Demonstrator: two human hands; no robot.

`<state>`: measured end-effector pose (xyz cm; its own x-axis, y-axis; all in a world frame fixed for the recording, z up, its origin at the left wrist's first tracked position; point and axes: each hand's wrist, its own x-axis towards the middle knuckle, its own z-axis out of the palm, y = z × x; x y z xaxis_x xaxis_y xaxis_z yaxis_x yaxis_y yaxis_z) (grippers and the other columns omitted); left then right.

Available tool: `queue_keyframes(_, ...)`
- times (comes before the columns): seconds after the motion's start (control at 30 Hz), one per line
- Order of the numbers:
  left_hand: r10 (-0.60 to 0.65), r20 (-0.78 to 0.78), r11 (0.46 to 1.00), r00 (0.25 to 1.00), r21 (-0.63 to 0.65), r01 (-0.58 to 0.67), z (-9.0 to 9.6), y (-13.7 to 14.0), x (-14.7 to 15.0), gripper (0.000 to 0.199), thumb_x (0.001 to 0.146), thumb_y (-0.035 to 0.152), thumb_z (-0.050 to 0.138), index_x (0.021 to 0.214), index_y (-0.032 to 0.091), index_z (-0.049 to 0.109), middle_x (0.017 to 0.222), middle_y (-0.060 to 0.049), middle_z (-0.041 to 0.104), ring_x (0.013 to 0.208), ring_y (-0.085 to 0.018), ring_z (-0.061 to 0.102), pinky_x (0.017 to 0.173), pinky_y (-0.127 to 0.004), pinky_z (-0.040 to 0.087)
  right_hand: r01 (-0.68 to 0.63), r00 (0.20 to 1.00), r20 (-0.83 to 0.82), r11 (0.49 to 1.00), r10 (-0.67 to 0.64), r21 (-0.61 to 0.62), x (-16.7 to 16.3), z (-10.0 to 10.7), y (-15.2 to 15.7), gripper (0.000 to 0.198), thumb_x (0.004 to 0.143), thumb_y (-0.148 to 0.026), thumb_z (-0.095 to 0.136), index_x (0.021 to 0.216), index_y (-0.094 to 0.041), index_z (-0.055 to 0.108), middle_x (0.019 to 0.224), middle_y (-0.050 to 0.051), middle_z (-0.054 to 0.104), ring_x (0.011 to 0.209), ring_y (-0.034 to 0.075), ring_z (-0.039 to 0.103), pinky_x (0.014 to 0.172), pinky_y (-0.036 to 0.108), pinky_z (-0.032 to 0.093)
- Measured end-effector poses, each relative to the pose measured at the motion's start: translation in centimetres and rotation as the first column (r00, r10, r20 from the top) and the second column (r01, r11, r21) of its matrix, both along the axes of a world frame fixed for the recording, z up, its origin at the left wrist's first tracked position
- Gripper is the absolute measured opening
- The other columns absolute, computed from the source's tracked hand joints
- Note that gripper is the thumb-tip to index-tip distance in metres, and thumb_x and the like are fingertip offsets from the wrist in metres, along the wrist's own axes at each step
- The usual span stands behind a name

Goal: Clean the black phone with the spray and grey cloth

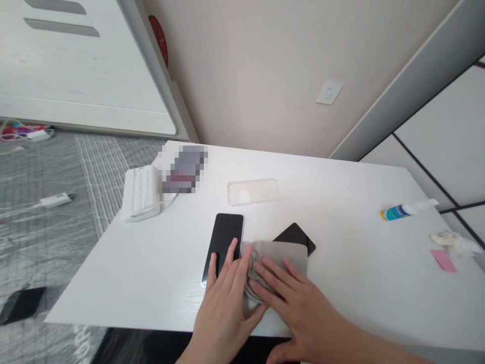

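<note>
My left hand lies with fingers spread over the lower part of a black-screened phone on the white table. Its index finger reaches the left edge of a grey cloth, which is bunched up on that side. Resting on the same cloth is my right hand, fingers stretched out and slightly apart. From under the cloth's far edge sticks out a flat black piece; the rest of it is hidden. Beyond the phone sits a clear phone case.
At the table's far left are a white power bank with a cable and a pixelated device. A small bottle, a pink paper and crumpled tissue lie at the right. A wall stands behind.
</note>
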<state>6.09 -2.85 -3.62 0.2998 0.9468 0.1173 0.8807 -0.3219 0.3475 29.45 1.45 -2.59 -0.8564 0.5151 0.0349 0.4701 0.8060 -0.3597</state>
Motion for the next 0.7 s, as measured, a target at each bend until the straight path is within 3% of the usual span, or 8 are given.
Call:
queue_keyframes(0.1, 0.016, 0.038, 1.0, 0.999, -0.021, -0.016, 0.1, 0.0, 0.2, 0.1, 0.09, 0.036, 0.072, 0.166, 0.015, 0.011, 0.161, -0.016, 0.049, 0.16, -0.036, 0.023, 0.128, -0.062, 0.02, -0.028, 0.999, 0.024, 1.0, 0.028, 0.0, 0.3, -0.2, 1.2, 0.105, 0.089, -0.087, 0.043, 0.168, -0.022, 0.019, 0.17, 0.011, 0.033, 0.158, 0.031, 0.032, 0.128, 0.054, 0.027)
queue_keyframes(0.2, 0.022, 0.073, 1.0, 0.997, -0.004, -0.022, 0.2, 0.1, 0.4, 0.098, 0.089, 0.038, 0.075, 0.164, 0.017, 0.015, 0.16, -0.015, 0.05, 0.16, -0.036, 0.023, 0.127, -0.064, 0.022, 0.153, 0.985, 0.062, 0.977, -0.163, 0.146, 1.0, -0.6, 3.5, 0.097, 0.094, -0.08, 0.046, 0.167, -0.02, 0.022, 0.169, 0.016, 0.033, 0.157, 0.034, 0.034, 0.124, 0.059, 0.034)
queue_keyframes(0.27, 0.027, 0.081, 1.0, 0.996, 0.007, -0.028, 0.2, 0.1, 0.6, 0.098, 0.087, 0.036, 0.078, 0.163, 0.019, 0.019, 0.161, -0.015, 0.05, 0.16, -0.036, 0.024, 0.127, -0.065, 0.022, 0.21, 0.973, 0.055, 0.957, -0.225, 0.199, 0.4, -1.0, 3.5, 0.106, 0.091, -0.083, 0.046, 0.168, -0.015, 0.02, 0.17, 0.019, 0.029, 0.158, 0.037, 0.03, 0.123, 0.062, 0.034)
queue_keyframes(0.4, 0.049, 0.073, 0.998, 0.996, 0.034, -0.052, -0.3, 0.2, 0.7, 0.109, 0.083, 0.04, 0.083, 0.164, 0.016, 0.013, 0.159, -0.019, 0.05, 0.16, -0.037, 0.025, 0.126, -0.067, 0.024, 0.079, 0.996, 0.022, 0.992, -0.082, 0.095, -2.0, -1.3, 0.1, 0.135, 0.076, -0.097, 0.045, 0.167, -0.007, 0.004, 0.173, 0.022, 0.013, 0.162, 0.037, 0.016, 0.128, 0.058, 0.026)
queue_keyframes(0.47, 0.065, 0.073, 0.997, 0.995, 0.044, -0.068, -0.4, 0.2, 0.8, 0.111, 0.084, 0.042, 0.082, 0.164, 0.014, 0.011, 0.158, -0.02, 0.051, 0.159, -0.038, 0.026, 0.126, -0.068, 0.024, 0.025, 0.999, 0.023, 0.998, -0.026, 0.055, -2.0, -1.3, -0.4, 0.128, 0.081, -0.093, 0.046, 0.168, -0.01, 0.002, 0.174, 0.02, 0.014, 0.161, 0.035, 0.018, 0.129, 0.055, 0.026)
queue_keyframes(0.53, 0.072, 0.08, 0.995, 0.994, 0.057, -0.076, -0.4, 0.1, 0.9, 0.106, 0.086, 0.043, 0.08, 0.163, 0.015, 0.014, 0.157, -0.02, 0.053, 0.159, -0.038, 0.027, 0.126, -0.068, 0.025, 0.028, 0.998, 0.054, 0.997, -0.031, 0.073, -0.8, -1.2, 1.0, 0.109, 0.091, -0.084, 0.044, 0.169, -0.018, 0.007, 0.173, 0.016, 0.022, 0.16, 0.032, 0.024, 0.128, 0.057, 0.029)
queue_keyframes(0.63, 0.077, 0.09, 0.993, 0.993, 0.081, -0.084, -0.2, 0.1, 1.1, 0.1, 0.086, 0.041, 0.08, 0.161, 0.015, 0.02, 0.157, -0.018, 0.053, 0.158, -0.037, 0.029, 0.126, -0.066, 0.027, 0.201, 0.973, 0.074, 0.962, -0.218, 0.187, 1.1, -1.2, 3.8, 0.092, 0.099, -0.076, 0.038, 0.169, -0.024, 0.009, 0.172, 0.015, 0.028, 0.159, 0.033, 0.029, 0.125, 0.062, 0.032)
queue_keyframes(0.7, 0.077, 0.091, 0.991, 0.993, 0.101, -0.086, -0.2, 0.2, 1.2, 0.1, 0.085, 0.041, 0.08, 0.161, 0.015, 0.021, 0.158, -0.017, 0.052, 0.158, -0.038, 0.03, 0.126, -0.066, 0.027, 0.243, 0.964, 0.055, 0.943, -0.261, 0.225, 1.0, -1.3, 4.3, 0.097, 0.097, -0.079, 0.038, 0.169, -0.022, 0.008, 0.172, 0.017, 0.026, 0.159, 0.035, 0.026, 0.125, 0.064, 0.03)
